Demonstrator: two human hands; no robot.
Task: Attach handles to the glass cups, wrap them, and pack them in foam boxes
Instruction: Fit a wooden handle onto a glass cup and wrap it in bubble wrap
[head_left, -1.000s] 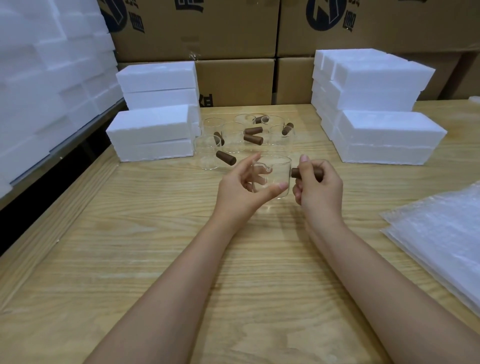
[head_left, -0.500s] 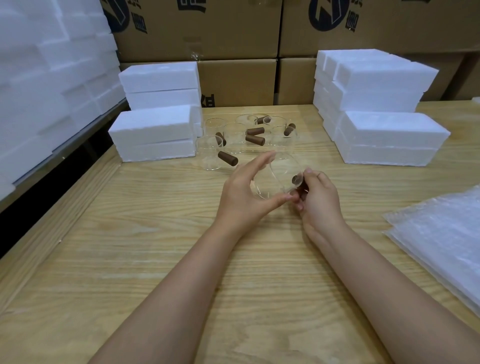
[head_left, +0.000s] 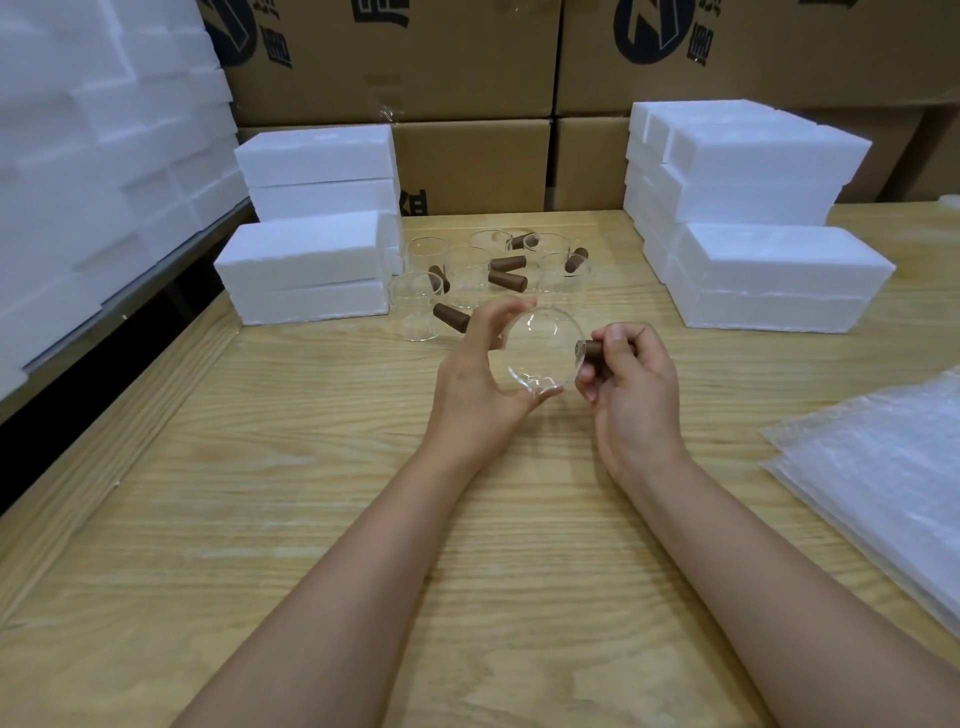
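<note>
My left hand (head_left: 480, 379) grips a clear glass cup (head_left: 540, 348) above the middle of the wooden table, tipped so its round mouth faces me. My right hand (head_left: 631, 384) pinches a brown wooden handle (head_left: 595, 353) that sticks out from the cup's right side. Behind them stand several more glass cups with brown handles (head_left: 488, 275). White foam boxes are stacked at the left (head_left: 306, 260) and at the right (head_left: 769, 270). A pile of clear wrapping sheets (head_left: 893, 467) lies at the right edge.
Cardboard cartons (head_left: 467, 78) form a wall behind the table. A tall bank of white foam (head_left: 93, 156) rises on the far left beyond the table's raised wooden edge (head_left: 104, 452). Bare tabletop (head_left: 260, 519) stretches in front of my hands.
My left hand has tipped the cup from upright so its mouth faces me. My right hand has shifted its pinch on the handle and dropped a little.
</note>
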